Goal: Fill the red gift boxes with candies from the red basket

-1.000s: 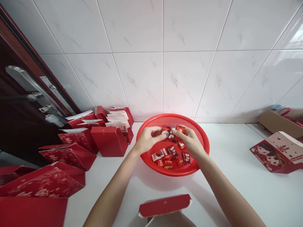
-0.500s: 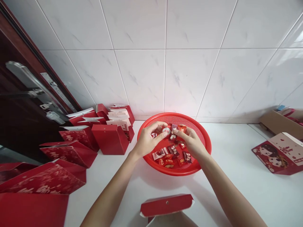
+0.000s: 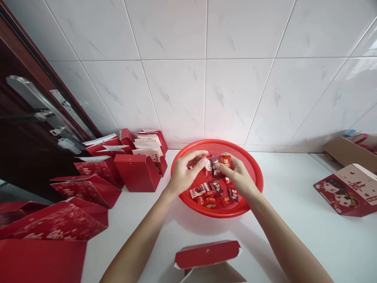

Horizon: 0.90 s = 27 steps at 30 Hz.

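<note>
Left hand (image 3: 185, 177) nearer right hand (image 3: 237, 177) over red basket (image 3: 259, 173); left fingers (image 3: 200, 163) clamp foil sweet (image 3: 207, 162), right wrapped sweet (image 3: 216, 164).

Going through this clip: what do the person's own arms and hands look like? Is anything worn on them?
Both arms are bare from the edge of the view down to the fingers. The left forearm and right forearm show no sleeves, and the left hand and right hand show no gloves. No watch, bracelet or ring can be seen on either, and there are no visible markings.
</note>
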### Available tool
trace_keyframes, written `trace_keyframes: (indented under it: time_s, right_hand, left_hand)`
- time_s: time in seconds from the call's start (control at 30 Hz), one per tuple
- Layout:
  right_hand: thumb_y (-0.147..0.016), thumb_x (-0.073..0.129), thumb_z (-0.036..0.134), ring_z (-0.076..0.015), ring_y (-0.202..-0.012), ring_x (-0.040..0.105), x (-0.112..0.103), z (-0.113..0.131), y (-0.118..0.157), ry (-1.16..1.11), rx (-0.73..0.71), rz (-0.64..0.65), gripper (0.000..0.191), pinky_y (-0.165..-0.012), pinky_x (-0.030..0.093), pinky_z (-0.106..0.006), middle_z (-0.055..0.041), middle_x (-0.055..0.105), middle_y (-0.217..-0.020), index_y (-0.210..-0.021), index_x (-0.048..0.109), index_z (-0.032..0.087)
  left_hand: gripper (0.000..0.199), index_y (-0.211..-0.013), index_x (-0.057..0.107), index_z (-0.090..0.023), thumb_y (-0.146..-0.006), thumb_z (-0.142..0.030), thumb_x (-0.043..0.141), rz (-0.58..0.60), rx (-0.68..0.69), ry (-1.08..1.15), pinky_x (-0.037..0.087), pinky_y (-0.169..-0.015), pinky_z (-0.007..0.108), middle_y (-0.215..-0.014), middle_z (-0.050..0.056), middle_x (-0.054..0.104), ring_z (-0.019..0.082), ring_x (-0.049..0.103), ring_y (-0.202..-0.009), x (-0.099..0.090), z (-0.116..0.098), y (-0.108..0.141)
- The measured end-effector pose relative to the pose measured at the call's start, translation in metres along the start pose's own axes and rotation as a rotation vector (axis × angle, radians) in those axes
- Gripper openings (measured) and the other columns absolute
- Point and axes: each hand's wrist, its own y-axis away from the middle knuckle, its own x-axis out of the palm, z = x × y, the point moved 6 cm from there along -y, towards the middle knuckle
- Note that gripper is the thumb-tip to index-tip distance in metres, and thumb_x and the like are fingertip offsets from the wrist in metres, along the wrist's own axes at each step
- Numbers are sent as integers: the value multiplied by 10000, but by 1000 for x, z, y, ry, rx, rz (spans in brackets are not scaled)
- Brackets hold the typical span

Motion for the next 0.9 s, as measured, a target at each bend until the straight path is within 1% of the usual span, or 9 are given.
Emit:
trace_keyframes:
  time_s: [0.07, 0.17, 0.3, 0.43, 0.53, 0.63, 0.73, 0.83, 0.9]
  right_hand:
    - [-804, 836, 514, -177, -687, 652, 2, 1, 1, 29, -16, 30, 360, -611, 579, -298, -8, 680, -777, -849, 652, 209]
    - [-815, 828, 507, -154, -652, 618, 4, 4, 2, 43, -55, 50, 354, -582, 555, -276, 7, 654, -757, -833, 633, 212]
    - [-794, 849, 514, -145, -646, 608, 5, 5, 2, 16, -63, 65, 378, -588, 552, -271, 16, 645, -752, -839, 625, 213]
    - [-803, 837, 538, -181, -702, 653, 2, 2, 2, 8, -30, 28, 385, -649, 584, -313, -3, 666, -772, -850, 635, 213]
    - [-816, 826, 538, -211, -742, 690, 0, -1, 1, -3, 3, 11, 375, -686, 599, -342, -19, 699, -800, -888, 651, 215]
    - [-818, 830, 527, -198, -714, 689, 1, -1, 0, 12, -4, 41, 368, -682, 596, -333, -15, 702, -789, -887, 656, 210]
    - [-818, 822, 542, -175, -674, 665, 0, -2, -1, 15, -15, 30, 386, -581, 562, -288, -4, 681, -792, -917, 657, 208]
    - [-807, 813, 572, -146, -592, 605, -4, -4, -1, 32, 5, -20, 422, -448, 467, -238, 17, 642, -744, -946, 653, 208]
    - [-816, 806, 567, -141, -594, 605, -5, -4, -1, 50, 4, -34, 409, -457, 468, -232, 19, 644, -737, -945, 658, 208]
  left_hand:
    - [271, -1010, 793, -200, -871, -429, 749, -23, -45, 31, 611, -831, 303, -971, 51, 806, 214, 755, -911, -1, 2, 0]
    - [284, -927, 789, -189, -791, -438, 813, -63, -143, 150, 608, -817, 313, -932, 51, 803, 215, 747, -881, -2, 8, 0]
    - [328, -910, 772, -186, -721, -440, 856, -92, -246, 274, 583, -758, 299, -834, 27, 767, 186, 713, -790, 0, 13, 2]
    - [337, -958, 745, -204, -751, -451, 844, -119, -234, 270, 548, -741, 262, -767, -15, 711, 148, 672, -745, 1, 12, 2]
    - [378, -980, 724, -212, -756, -492, 843, -130, -213, 234, 552, -755, 266, -777, -12, 715, 164, 687, -778, 2, 12, 2]
    - [413, -997, 724, -207, -767, -532, 832, -126, -207, 221, 572, -803, 293, -857, 24, 758, 199, 722, -860, 2, 15, 2]
    - [437, -1014, 742, -192, -753, -525, 851, -112, -205, 235, 589, -884, 331, -993, 68, 797, 240, 746, -982, 3, 15, 2]
    - [428, -1017, 762, -176, -738, -478, 880, -24, -204, 241, 602, -924, 362, -1041, 88, 809, 264, 754, -1023, 9, 13, 2]
    - [395, -1018, 771, -176, -763, -464, 865, 28, -201, 230, 606, -935, 369, -1039, 85, 811, 260, 756, -1018, 12, 11, 3]
